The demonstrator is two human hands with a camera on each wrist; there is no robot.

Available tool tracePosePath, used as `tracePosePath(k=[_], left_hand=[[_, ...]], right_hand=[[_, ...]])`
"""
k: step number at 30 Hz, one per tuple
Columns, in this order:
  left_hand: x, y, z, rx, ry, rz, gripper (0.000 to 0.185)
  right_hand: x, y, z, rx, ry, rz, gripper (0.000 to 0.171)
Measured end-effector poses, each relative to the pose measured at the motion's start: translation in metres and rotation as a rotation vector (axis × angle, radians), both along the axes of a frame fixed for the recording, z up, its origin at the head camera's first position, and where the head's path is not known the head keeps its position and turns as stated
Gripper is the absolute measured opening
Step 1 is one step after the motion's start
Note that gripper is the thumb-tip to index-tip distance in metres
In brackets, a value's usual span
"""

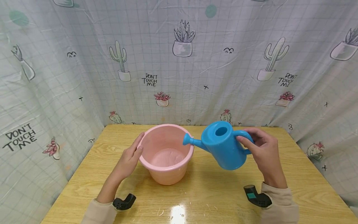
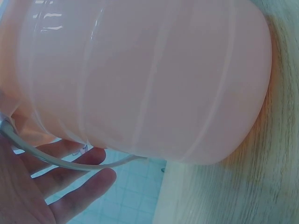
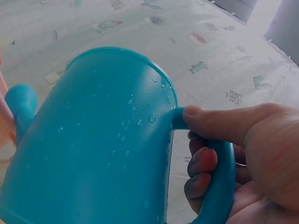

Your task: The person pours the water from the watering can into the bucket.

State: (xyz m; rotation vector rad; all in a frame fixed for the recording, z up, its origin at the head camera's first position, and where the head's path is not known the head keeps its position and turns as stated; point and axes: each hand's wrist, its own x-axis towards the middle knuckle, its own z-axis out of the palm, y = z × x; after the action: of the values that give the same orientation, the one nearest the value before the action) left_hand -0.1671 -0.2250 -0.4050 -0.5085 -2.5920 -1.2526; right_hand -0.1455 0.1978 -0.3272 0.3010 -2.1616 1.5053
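A pink plastic bucket [image 1: 166,169] stands on the wooden table [image 1: 212,199], filling the left wrist view [image 2: 149,79]. My left hand [image 1: 131,157] rests flat against its left wall with straight fingers [image 2: 79,184], beside the thin wire handle [image 2: 70,162]. My right hand [image 1: 264,151] grips the handle [image 3: 219,182] of a blue watering can [image 1: 223,147], held above the table and tilted left. Its spout [image 1: 188,140] sits at the bucket's right rim. Water drops dot the can [image 3: 107,135].
A cactus-print curtain [image 1: 179,62] encloses the table on the back and both sides. The table's front edge lies near my sleeves; bare wood [image 1: 302,174] extends right of the can.
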Motion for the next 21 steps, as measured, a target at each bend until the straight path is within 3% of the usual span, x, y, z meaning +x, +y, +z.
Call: tracePosePath(k=[21], left_hand=[[-0.0004,-0.0005,0.0,0.006,-0.007,-0.004,0.052]], right_hand=[[-0.0006,-0.0007,-0.0004,0.016,0.011,-0.004,0.024]])
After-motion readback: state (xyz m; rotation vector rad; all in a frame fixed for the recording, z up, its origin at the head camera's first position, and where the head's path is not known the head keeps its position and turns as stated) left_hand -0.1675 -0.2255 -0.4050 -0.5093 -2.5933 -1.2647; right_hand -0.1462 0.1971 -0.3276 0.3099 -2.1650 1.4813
